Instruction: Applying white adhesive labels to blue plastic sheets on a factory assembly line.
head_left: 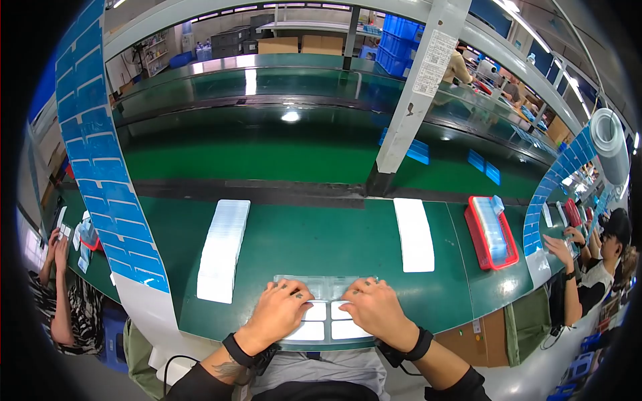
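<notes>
In front of me on the green table lies a clear plastic tray (327, 330) with separate compartments. White rectangular cards (306, 330) lie in its near compartments. My left hand (285, 306) is over the tray's left side, fingers bent and closed, thumb and fingertips on a white card (317, 311). Mirroring it, my right hand (378, 307) grips another white card (340, 311) on the right side, its fingers curled at the card's edge. My hands partly hide both cards and the tray's outer edges. The tray's far part shows bare clear plastic.
A long fanned stack of white cards (224, 250) lies at left, another stack (414, 235) at right. Beyond it is a red basket (473, 230) with clear and blue pieces. Blue-label strips (110, 174) hang at both sides. A metal post (408, 113) stands before the green conveyor (254, 150). Co-workers sit either side.
</notes>
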Demonstrator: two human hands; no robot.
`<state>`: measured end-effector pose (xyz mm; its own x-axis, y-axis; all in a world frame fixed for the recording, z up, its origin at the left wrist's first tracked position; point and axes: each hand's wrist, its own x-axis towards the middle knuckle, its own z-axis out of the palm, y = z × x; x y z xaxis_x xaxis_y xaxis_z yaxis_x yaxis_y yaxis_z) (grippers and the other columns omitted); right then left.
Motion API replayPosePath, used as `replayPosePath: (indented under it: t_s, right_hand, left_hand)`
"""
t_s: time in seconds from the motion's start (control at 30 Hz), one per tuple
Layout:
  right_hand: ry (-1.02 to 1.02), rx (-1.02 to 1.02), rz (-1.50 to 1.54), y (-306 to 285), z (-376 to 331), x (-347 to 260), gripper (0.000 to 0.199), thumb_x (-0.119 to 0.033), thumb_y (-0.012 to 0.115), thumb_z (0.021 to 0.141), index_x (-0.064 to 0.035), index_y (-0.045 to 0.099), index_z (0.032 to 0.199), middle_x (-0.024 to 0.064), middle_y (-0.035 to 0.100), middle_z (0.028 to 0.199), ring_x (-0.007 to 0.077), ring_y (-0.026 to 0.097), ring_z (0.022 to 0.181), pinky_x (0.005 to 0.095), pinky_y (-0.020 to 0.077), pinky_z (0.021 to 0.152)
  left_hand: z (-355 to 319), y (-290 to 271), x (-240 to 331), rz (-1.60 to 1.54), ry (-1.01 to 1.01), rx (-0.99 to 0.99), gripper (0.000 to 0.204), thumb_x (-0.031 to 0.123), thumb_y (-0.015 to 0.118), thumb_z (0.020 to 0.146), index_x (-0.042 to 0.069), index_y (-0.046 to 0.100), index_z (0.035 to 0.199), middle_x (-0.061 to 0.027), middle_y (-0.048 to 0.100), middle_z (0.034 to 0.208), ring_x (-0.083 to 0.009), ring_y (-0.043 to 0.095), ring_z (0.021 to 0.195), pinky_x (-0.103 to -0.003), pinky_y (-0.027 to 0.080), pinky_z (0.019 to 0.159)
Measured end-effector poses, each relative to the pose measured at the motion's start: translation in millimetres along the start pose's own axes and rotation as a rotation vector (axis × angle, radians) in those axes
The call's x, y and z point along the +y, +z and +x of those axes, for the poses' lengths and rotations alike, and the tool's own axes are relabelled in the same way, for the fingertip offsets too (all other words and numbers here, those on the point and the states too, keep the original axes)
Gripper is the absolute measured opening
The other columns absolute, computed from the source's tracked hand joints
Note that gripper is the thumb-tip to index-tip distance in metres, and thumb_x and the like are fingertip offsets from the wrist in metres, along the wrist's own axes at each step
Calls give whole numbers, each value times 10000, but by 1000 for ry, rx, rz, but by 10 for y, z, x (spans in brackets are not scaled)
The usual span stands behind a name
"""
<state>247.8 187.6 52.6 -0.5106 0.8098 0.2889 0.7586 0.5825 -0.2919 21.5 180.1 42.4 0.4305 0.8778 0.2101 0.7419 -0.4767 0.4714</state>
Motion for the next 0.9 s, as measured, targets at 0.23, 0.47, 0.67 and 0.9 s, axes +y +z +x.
replayPosePath:
  t_s: [0.23, 0.47, 0.67, 0.9]
  right_hand:
    - [12, 0, -20, -24, 16, 97, 81, -197, 696, 790, -118, 693, 806, 31, 605, 829, 223, 594, 797, 369, 452, 704]
    - [96, 43, 234, -198, 82, 226, 158, -126, 622, 841, -67, 690, 971, 89, 643, 873, 276, 602, 801, 377, 467, 716]
    - [1, -211, -63, -107, 184, 153, 328, -193, 656, 836, -83, 643, 1145, 97, 620, 913, 278, 587, 898, 387, 446, 805]
    - [-68, -73, -196, -231, -37, -22, 391, -396, 654, 830, -134, 673, 1120, 113, 523, 1123, 293, 466, 1115, 459, 350, 937]
  left_hand:
    - [27, -78, 9, -99, -78, 33, 164, 47, 630, 802, 92, 682, 952, -66, 570, 1045, -280, 560, 953, -398, 436, 825]
    - [120, -302, -84, -166, -155, -33, 195, 76, 615, 832, 96, 682, 1014, -89, 582, 1052, -296, 558, 954, -412, 427, 830]
    - [219, -258, -73, 195, -40, -182, 318, 150, 626, 854, 168, 659, 1169, -103, 580, 1147, -300, 547, 1061, -419, 427, 849]
    - [-68, -278, 21, 232, 73, -60, 382, 330, 629, 862, 136, 660, 1190, -174, 464, 1317, -345, 443, 1169, -462, 358, 947]
